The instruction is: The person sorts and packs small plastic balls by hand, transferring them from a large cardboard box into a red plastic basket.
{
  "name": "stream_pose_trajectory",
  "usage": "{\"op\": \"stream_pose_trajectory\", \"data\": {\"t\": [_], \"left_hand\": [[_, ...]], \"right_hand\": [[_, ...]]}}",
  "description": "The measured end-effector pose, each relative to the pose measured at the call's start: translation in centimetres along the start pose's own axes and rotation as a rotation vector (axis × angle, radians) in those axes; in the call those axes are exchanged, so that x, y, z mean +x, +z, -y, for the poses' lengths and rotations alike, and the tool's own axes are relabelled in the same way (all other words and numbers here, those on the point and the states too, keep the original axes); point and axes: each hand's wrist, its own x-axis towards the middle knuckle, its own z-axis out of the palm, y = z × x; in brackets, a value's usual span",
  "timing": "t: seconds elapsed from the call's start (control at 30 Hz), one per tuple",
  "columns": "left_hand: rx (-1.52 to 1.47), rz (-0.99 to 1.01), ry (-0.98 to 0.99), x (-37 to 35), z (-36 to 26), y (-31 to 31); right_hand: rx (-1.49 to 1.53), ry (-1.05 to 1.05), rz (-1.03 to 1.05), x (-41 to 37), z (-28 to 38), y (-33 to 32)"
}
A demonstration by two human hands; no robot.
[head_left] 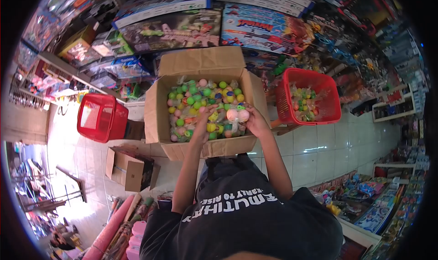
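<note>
An open cardboard box in front of me is filled with small balls in pink, green, yellow and blue, many wrapped in clear plastic. My right hand is closed on a clear bag of pink balls, held over the box's right half. Beside it, my left hand reaches over the box with its fingers bent together next to some yellow balls. What those left fingers hold, if anything, is too small to make out.
A red basket on the right contains bagged balls. Another red basket stands at the left. A smaller open carton sits on the tiled floor. Boxed toys line the shelves ahead.
</note>
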Motion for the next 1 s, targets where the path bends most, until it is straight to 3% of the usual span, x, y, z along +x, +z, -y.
{"op": "stream_pose_trajectory", "data": {"t": [0.1, 0.17, 0.23, 0.3, 0.37, 0.43, 0.67, 0.73, 0.83, 1.0], "left_hand": [[-0.004, 0.156, 0.004, 0.1, 0.9, 4.6], [-0.004, 0.311, 0.007, 0.0, 2.0, 7.4], [-0.042, 0.334, -0.072, 0.4, 3.7, 9.7], [0.037, 0.316, 0.011, 1.2, 5.8, 12.1], [0.042, 0.303, 0.02, 1.3, 7.4, 14.9], [0.01, 0.261, 0.013, 1.3, 9.5, 17.9], [-0.108, 0.26, -0.07, 2.0, 17.5, 25.9], [-0.016, 0.239, -0.082, 2.1, 18.7, 28.0], [0.098, 0.214, -0.091, 3.0, 20.3, 30.3], [0.151, 0.233, -0.138, 4.1, 21.1, 33.4]], "right_hand": [[0.021, -0.066, 0.086, -1.3, 0.8, -3.0], [-0.026, -0.125, 0.061, -2.9, 1.6, -4.2], [-0.086, -0.243, -0.04, -4.5, 2.6, -5.9], [-0.165, -0.285, -0.113, -6.9, 3.9, -7.4], [-0.43, -0.365, -0.203, -9.3, 5.4, -9.1], [-0.43, -0.418, -0.243, -11.3, 6.3, -11.4], [-0.483, -0.44, -0.057, -18.1, 10.7, -20.0], [-0.965, -0.617, -0.089, -19.4, 11.9, -21.9], [-1.008, -0.463, -0.165, -21.9, 14.3, -21.9], [-1.068, -0.533, -0.296, -20.9, 15.6, -25.0]]}}
